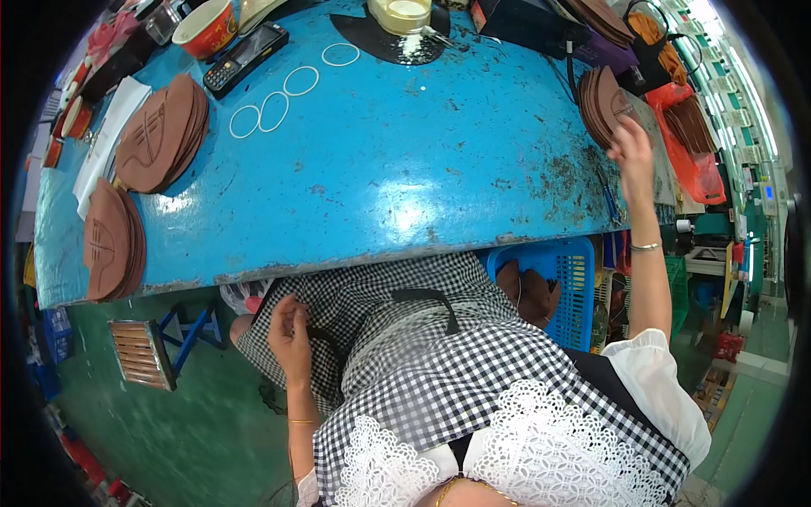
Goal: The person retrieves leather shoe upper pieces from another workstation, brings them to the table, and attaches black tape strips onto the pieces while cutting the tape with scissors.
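Observation:
My right hand [634, 159] is stretched out to the right side of the blue table [397, 152]. Its bent fingers are apart at the near edge of a stack of brown, leather-like shoe pieces [598, 106]; whether the fingertips touch the top piece I cannot tell. Nothing shows in that hand. Off the table's front edge, above my lap, my left hand [290, 338] hangs with loosely bent fingers and holds nothing visible. Two more stacks of the brown pieces, an upper one [160, 135] and a lower one [114, 241], lie at the table's left.
Several white rings [302, 81] lie near a handheld terminal [247, 59] and a red bowl [205, 29]. A container of pale paste [400, 15] stands on a black sheet. Blue-handled pliers [608, 196] rest at the right. Below are a blue basket [577, 291] and a stool [139, 353].

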Tool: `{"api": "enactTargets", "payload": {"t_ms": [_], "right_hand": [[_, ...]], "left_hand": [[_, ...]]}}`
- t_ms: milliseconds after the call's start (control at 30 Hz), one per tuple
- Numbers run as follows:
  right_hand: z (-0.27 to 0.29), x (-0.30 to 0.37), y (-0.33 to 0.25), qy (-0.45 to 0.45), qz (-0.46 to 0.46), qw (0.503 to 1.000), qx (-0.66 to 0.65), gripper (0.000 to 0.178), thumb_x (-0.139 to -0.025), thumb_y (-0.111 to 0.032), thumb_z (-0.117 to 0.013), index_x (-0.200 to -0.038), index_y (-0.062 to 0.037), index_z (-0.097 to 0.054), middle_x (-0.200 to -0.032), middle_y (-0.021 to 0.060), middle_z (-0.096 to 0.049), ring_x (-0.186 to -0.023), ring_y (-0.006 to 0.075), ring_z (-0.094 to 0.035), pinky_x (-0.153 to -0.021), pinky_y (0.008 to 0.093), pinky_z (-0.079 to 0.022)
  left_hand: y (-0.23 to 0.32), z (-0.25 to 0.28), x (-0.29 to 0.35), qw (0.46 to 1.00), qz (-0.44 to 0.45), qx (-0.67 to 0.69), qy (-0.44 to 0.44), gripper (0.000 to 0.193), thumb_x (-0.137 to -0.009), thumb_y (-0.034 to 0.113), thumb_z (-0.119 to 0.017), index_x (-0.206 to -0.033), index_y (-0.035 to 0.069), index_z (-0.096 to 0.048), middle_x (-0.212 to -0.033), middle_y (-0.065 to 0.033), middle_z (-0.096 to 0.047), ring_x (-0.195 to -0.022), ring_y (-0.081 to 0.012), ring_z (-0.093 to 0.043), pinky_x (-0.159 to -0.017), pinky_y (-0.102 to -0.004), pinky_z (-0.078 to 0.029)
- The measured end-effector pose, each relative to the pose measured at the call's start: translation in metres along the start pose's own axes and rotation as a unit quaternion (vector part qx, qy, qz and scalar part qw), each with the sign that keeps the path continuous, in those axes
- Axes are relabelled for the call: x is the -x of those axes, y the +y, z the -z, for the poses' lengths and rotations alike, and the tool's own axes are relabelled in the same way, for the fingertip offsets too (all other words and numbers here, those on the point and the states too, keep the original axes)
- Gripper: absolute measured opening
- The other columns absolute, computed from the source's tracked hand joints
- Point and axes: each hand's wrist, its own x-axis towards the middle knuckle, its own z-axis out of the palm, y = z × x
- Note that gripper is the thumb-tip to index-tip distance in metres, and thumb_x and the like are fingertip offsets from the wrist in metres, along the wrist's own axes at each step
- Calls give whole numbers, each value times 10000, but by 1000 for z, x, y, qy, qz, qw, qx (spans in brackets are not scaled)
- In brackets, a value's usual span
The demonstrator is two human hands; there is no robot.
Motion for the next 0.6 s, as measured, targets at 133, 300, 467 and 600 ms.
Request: {"api": "enactTargets", "payload": {"t_ms": [133, 300, 467, 600], "right_hand": [[-172, 41, -76, -292, 119, 948, 50, 252, -965, -143, -592, -1203, -61, -606, -870, -1, -602, -710, 74, -561, -660, 235, -494], [-342, 127, -115, -582, 220, 783, 0, 219, -952, -104, -616, -1166, -59, -618, -820, -1, -607, -753, 75, -576, -683, 255, -499], [-480, 176, -115, -653, 282, 700, -55, 214, -940, -101, -632, -1147, -48, -640, -938, 23, -662, -874, 97, -593, -813, 265, -488], [-566, 205, -127, -666, 406, 625, -26, 252, -926, -128, -649, -1168, -57, -644, -1084, 42, -662, -996, 152, -607, -902, 297, -480]], "left_hand": [[-10, 22, 10, 997, 25, 16, 71, 265, -959, 11, -563, -1219, -22, -600, -1072, -80, -668, -941, -135, -646, -812, -259, -515], [-26, 24, 15, 996, 51, -9, 74, 246, -952, 34, -589, -1193, -10, -622, -1030, -89, -693, -956, -147, -656, -847, -265, -514], [-65, 15, 25, 996, 47, 10, 75, 195, -919, 12, -613, -1102, -4, -676, -1034, -98, -712, -914, -161, -692, -810, -263, -540], [-85, 32, 50, 989, 60, 4, 134, 199, -901, -3, -622, -1090, 10, -682, -1000, -94, -715, -882, -170, -699, -772, -267, -547]]}}
